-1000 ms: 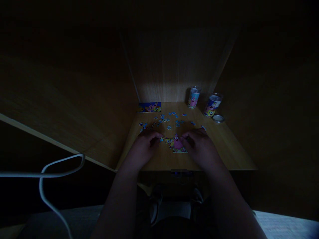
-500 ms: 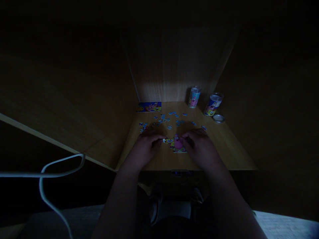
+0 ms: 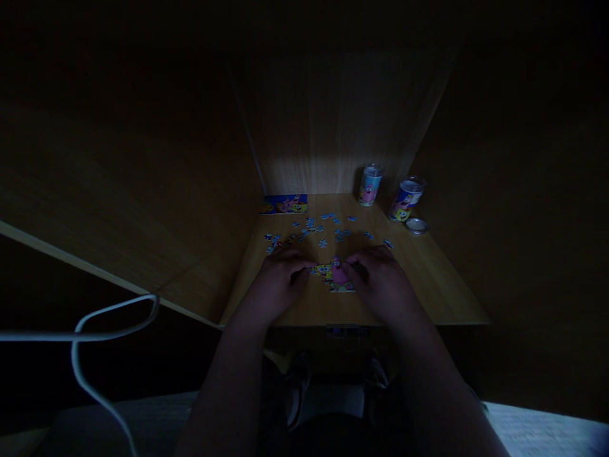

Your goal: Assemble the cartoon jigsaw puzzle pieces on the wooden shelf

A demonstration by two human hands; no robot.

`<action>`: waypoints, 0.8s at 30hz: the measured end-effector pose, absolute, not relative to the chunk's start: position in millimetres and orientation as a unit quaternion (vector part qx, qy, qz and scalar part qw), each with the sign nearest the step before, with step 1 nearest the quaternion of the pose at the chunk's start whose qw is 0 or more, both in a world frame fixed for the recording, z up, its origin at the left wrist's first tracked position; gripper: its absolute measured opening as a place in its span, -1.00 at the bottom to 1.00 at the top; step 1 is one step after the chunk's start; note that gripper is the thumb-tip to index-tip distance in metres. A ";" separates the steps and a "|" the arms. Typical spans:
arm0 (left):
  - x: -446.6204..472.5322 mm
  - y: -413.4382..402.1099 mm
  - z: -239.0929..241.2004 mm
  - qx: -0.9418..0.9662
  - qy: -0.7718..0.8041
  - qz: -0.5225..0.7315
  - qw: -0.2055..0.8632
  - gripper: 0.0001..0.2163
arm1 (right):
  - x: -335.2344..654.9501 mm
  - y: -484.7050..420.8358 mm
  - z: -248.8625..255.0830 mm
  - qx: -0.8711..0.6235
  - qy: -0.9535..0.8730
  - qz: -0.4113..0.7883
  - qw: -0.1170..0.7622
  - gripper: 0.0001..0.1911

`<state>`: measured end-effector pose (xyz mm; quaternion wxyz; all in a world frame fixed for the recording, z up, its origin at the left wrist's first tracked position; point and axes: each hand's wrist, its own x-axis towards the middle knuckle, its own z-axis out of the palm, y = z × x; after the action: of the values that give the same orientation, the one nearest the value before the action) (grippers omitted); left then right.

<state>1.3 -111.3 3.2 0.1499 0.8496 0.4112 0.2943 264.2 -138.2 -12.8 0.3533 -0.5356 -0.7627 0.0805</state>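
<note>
A partly joined jigsaw puzzle (image 3: 339, 275) lies near the table's front edge, showing a pink figure and a yellow one. At its left edge, my left hand (image 3: 280, 282) has thumb and fingers closed on a small puzzle piece (image 3: 313, 271), which touches or nearly touches the joined part. My right hand (image 3: 380, 279) pinches at the puzzle's upper right side, beside the pink figure; its fingertips hide that edge. Loose puzzle pieces (image 3: 312, 228) are scattered just beyond both hands, some partly hidden behind my left hand.
Two printed cans (image 3: 369, 186) with clear tops stand at the back right, a round lid (image 3: 417, 226) beside the nearer one. A picture strip (image 3: 284, 204) lies at the back left. Wooden panels enclose the table (image 3: 438, 298). A white cable (image 3: 102, 336) hangs at left.
The small piece at my left fingertips has turned or settled flatter against the puzzle's left edge; its pale glint is gone. My right hand stays almost still.
</note>
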 end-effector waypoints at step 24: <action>2.4 -109.3 1.9 0.847 0.416 0.301 0.140 -0.89 | 262.5 -140.5 -11.8 -0.503 -0.790 0.089 0.340 -0.96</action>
<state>2.4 -109.3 1.9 0.1398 0.8470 0.4155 0.3006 262.5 -140.5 -11.8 0.3398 -0.5033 -0.7895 0.0887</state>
